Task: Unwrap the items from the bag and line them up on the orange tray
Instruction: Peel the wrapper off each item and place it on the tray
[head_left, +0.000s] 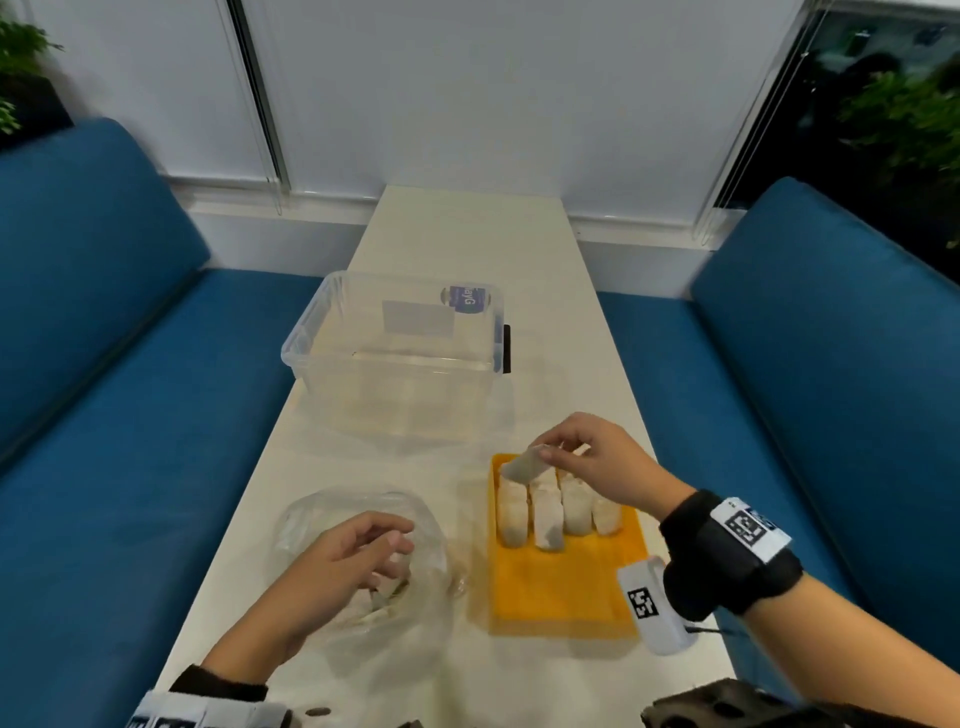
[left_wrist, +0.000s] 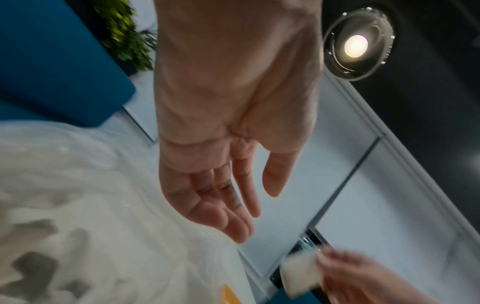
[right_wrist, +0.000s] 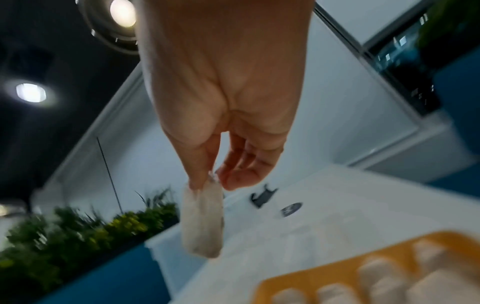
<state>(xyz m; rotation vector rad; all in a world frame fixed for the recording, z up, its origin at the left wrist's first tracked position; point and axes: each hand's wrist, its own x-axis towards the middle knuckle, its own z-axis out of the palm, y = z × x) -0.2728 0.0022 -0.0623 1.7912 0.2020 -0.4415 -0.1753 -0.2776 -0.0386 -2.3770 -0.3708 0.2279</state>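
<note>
An orange tray (head_left: 566, 592) lies on the white table at the right, with several pale sachets (head_left: 545, 512) lined up across its far half. My right hand (head_left: 582, 457) pinches one more pale sachet (head_left: 524, 466) by its top edge, above the tray's far left corner; the same sachet (right_wrist: 203, 220) dangles from thumb and forefinger in the right wrist view. A clear plastic bag (head_left: 363, 566) lies crumpled at the left. My left hand (head_left: 358, 556) hovers over the bag with loosely curved fingers (left_wrist: 233, 224) holding nothing.
A clear plastic storage box (head_left: 395, 358) stands on the table beyond the tray and bag. Blue sofas (head_left: 104, 364) flank the narrow table (head_left: 467, 234) on both sides. Bare orange tray floor shows on its near half.
</note>
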